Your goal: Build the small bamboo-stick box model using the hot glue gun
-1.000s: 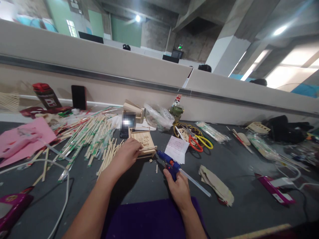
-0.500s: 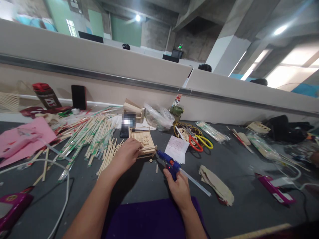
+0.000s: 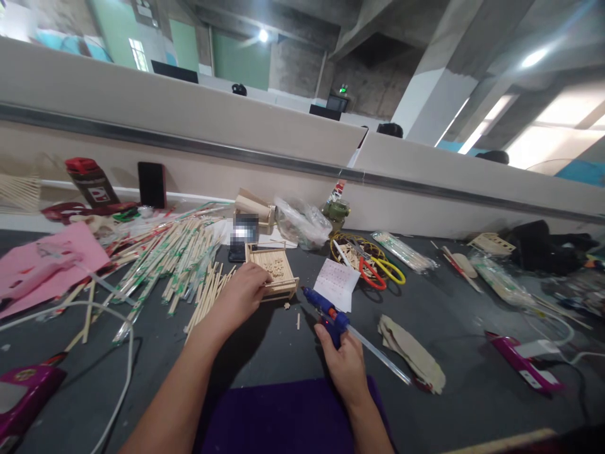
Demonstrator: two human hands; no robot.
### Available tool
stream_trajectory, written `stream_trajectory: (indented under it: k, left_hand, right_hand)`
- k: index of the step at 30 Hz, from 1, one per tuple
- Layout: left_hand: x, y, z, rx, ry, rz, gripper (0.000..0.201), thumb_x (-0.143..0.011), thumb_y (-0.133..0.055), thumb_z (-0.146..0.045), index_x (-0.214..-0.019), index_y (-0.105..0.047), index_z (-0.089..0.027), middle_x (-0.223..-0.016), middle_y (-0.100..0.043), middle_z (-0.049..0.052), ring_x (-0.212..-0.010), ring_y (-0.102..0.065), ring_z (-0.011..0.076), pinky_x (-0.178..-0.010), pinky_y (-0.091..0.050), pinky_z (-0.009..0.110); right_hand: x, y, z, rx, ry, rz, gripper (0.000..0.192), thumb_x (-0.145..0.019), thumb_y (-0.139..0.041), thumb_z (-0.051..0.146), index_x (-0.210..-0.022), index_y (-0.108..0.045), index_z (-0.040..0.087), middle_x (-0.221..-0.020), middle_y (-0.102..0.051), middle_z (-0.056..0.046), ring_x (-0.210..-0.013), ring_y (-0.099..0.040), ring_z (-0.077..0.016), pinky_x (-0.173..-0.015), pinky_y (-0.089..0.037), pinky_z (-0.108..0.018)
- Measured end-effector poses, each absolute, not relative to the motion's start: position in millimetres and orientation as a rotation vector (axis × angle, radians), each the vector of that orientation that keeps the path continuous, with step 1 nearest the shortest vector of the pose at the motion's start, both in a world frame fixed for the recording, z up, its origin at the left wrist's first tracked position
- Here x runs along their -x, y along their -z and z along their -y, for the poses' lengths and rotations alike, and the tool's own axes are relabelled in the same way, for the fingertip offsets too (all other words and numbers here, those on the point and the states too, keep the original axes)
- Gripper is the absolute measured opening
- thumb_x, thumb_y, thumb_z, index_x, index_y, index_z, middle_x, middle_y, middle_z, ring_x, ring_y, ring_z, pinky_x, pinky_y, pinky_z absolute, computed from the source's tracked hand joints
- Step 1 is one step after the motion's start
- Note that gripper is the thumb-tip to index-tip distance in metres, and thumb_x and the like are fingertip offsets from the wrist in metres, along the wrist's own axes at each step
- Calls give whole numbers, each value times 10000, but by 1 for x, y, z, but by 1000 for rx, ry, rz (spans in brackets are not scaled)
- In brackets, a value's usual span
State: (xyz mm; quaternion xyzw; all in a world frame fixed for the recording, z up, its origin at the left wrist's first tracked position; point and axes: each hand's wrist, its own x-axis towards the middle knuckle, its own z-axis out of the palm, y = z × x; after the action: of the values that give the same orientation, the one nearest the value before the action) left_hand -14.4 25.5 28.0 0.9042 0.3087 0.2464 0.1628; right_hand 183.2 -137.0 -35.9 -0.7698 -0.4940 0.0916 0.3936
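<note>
My left hand (image 3: 243,291) rests on the front edge of a small wooden model built of sticks (image 3: 275,270) and presses a thin stick against it. My right hand (image 3: 347,360) grips a blue hot glue gun (image 3: 327,308) with an orange trigger. Its nozzle points up and left, a short way from the model's front right corner. A clear glue stick (image 3: 382,357) juts from the back of the gun. A small white paper (image 3: 336,284) lies just right of the model.
A heap of wrapped and bare chopsticks (image 3: 177,258) lies to the left. Red and yellow scissors (image 3: 380,270) lie to the right, with a folded cloth (image 3: 413,353) nearer. A purple mat (image 3: 278,416) lies by my arms. A white cable (image 3: 125,353) curves at left.
My right hand has drawn the glue gun slightly back and to the right, away from the model. My left hand stays on the model's edge.
</note>
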Motion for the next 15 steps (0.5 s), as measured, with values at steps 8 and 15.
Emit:
stream_trajectory:
  k: [8, 15]
  left_hand:
    - [15, -27, -25, -2578, -716, -880, 132, -853, -534, -92, -910, -636, -153, -936, -651, 91, -975, -549, 228, -882, -454, 377]
    - [15, -27, -25, -2582, -721, -889, 107, -849, -556, -101, -888, -633, -164, -920, -651, 84, -962, -557, 229, -868, -460, 370]
  right_hand:
    - [-180, 36, 137, 1962, -233, 1247, 537, -890, -451, 573, -1063, -713, 138, -1044, -733, -139, -1057, -654, -306, -933, -497, -415]
    - [-179, 36, 136, 1925, -249, 1255, 492, -894, -471, 547, -1084, -712, 162, -1025, -739, -120, -1034, -667, -292, -931, -508, -399]
